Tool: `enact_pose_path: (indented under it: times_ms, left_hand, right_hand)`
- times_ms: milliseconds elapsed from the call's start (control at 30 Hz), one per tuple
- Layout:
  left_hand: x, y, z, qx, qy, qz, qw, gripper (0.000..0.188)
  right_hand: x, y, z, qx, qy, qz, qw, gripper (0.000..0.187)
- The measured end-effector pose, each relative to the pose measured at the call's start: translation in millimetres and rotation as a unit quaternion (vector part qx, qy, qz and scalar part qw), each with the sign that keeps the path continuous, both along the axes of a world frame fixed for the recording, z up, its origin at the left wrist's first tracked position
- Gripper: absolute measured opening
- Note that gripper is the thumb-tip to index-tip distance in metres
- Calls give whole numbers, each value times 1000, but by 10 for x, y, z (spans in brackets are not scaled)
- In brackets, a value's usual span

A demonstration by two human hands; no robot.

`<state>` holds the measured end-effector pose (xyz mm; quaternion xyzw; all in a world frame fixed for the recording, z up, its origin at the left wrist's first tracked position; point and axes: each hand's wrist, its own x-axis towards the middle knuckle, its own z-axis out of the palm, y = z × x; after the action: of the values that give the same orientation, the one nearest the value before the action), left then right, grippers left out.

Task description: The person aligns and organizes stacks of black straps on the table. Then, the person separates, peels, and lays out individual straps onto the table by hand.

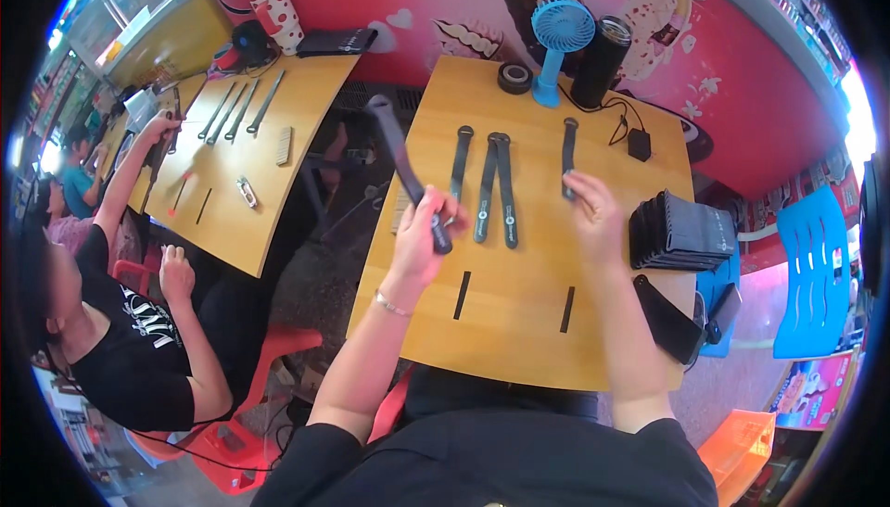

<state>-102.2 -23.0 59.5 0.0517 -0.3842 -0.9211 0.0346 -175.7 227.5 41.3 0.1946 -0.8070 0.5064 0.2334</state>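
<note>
My left hand [419,246] is closed round a long dark strap [394,147] with a rounded looped end, raised over the table's left edge. The fingers of my right hand [598,218] pinch the near end of another dark strap [569,144], which lies lengthwise on the table. Between my hands, two more straps [485,194] lie with their far ends together and their near ends spread. A single strap [461,162] lies left of them, its lower part hidden behind my left hand.
Two short black strips [462,296] mark the wooden table [514,345]. A blue fan [549,76], black bottle [601,62], tape roll [514,78] and charger [639,144] stand at the back. Folded dark pouches [681,232] are stacked right. A co-worker [139,331] sits left at another table [236,229].
</note>
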Motion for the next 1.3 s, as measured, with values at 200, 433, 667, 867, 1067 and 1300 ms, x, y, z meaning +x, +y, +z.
enact_pose_path:
  times_ms: [200,433,667,867,1067,1300]
  left_hand:
    - [-572,247,-229,8,-36,-23,999,26]
    - [-953,467,-515,37,-44,50,997,27]
    - [-1071,547,-550,60,-76,95,991,28]
    - [-1115,599,-519,70,-72,87,991,28]
    - [-1172,658,-565,78,-84,122,986,33]
    - [-1253,660,-531,81,-69,119,987,39]
  right_hand:
    - [115,55,-125,201,-6,-27,979,28]
    - [-710,-532,11,78,-150,31,985,32]
    - [-1224,-850,-205,240,-130,54,960,41]
    - [-1269,-859,-359,242,-126,33,961,44]
    - [-1317,-856,-442,213,-98,43,971,42]
    - [-1279,-844,-382,159,-108,31,981,31]
